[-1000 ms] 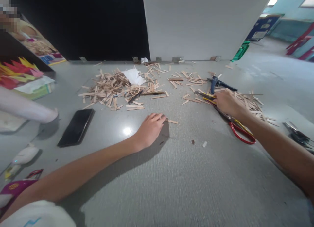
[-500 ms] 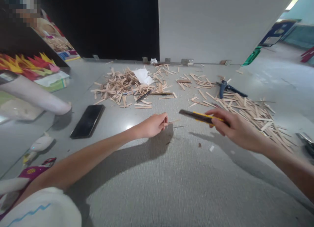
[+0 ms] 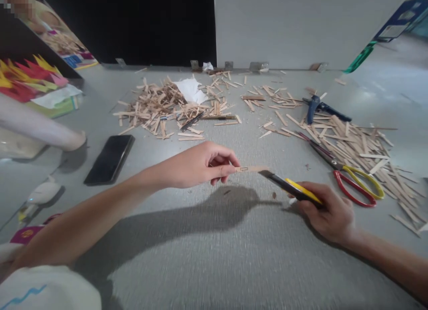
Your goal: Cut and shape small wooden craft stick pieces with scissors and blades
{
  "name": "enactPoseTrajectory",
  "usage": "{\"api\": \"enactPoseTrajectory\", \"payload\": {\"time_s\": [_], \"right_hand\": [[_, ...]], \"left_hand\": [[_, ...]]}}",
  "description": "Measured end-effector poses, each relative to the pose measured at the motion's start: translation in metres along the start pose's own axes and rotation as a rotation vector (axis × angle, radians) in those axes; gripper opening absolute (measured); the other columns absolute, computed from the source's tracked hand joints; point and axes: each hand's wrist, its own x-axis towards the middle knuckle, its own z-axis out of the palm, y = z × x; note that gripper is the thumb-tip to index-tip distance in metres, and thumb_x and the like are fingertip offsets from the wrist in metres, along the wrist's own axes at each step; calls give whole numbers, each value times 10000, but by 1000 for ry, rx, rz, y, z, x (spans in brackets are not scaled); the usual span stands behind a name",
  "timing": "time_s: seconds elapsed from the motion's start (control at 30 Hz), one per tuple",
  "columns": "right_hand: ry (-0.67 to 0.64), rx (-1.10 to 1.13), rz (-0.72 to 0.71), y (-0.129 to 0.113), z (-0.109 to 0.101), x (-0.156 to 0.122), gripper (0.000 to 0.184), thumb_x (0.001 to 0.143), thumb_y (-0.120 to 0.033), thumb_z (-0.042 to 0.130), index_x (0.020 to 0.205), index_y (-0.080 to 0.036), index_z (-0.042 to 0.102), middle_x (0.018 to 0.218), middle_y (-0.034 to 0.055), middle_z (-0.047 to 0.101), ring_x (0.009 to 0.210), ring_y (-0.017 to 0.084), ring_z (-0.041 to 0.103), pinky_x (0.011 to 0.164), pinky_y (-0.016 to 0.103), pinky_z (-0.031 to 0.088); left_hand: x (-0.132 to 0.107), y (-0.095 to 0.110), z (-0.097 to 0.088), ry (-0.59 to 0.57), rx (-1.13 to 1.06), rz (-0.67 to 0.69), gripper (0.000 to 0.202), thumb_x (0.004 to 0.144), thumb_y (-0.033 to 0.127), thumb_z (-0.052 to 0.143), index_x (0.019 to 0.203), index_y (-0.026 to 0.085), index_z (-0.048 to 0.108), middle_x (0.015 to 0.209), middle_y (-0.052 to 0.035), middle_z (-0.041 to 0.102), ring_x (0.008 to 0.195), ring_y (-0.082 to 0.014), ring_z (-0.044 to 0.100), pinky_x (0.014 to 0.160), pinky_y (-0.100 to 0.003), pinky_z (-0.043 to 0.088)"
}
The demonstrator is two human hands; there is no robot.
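My left hand (image 3: 214,165) pinches a thin flat wooden stick (image 3: 250,169) between thumb and fingers, held a little above the table. Dark lines are marked on the stick near my thumb. My right hand (image 3: 329,209) is wrapped round a yellow and black utility knife (image 3: 294,188). Its blade end points left and meets the free right end of the stick, or lies just in front of it; which, I cannot tell. Scissors (image 3: 357,185) with one red and one yellow handle lie beyond my right hand, by a heap of wooden sticks (image 3: 361,145).
A larger heap of wood pieces (image 3: 150,105) with white paper (image 3: 191,90) lies at the back left. A black phone (image 3: 109,159) rests near my left forearm. Blue-handled pliers or clippers (image 3: 313,108) lie at the back right. A black and white panel (image 3: 301,29) stands behind.
My left hand has turned, so the stick shows its flat side. The knife has moved down and right, its blade now at the stick's end. The scissors have come into view.
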Motion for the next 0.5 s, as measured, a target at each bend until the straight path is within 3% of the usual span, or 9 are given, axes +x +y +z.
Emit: {"api": "enactPoseTrajectory", "payload": {"time_s": [0.13, 0.37, 0.5], "right_hand": [[-19, -72, -64, -2, -1, -1, 206, 1125, -357, 542, 1244, -279, 692, 882, 72, 868, 582, 228, 799, 490, 287, 609], [-30, -105, -76, -4, -1, 2, 201, 1146, -378, 498, 1210, -272, 657, 859, 68, 863, 512, 210, 760, 419, 290, 562], [6, -105, -62, -5, 3, -1, 215, 1116, -297, 547, 1301, -267, 653, 908, 82, 850, 637, 241, 799, 525, 314, 631]], "left_hand": [[-8, 8, 3, 23, -30, 2, 176, 1006, 328, 659, 1008, 203, 783, 729, 20, 690, 617, -108, 584, 572, -217, 454], [-14, 8, 7, 64, 53, -13, 207, 1015, 371, 654, 1012, 234, 808, 765, 15, 731, 650, -123, 592, 577, -227, 445], [-10, 5, 8, 94, 155, -35, 235, 1018, 372, 621, 1014, 225, 804, 722, 14, 716, 629, -135, 589, 570, -242, 404]]}}
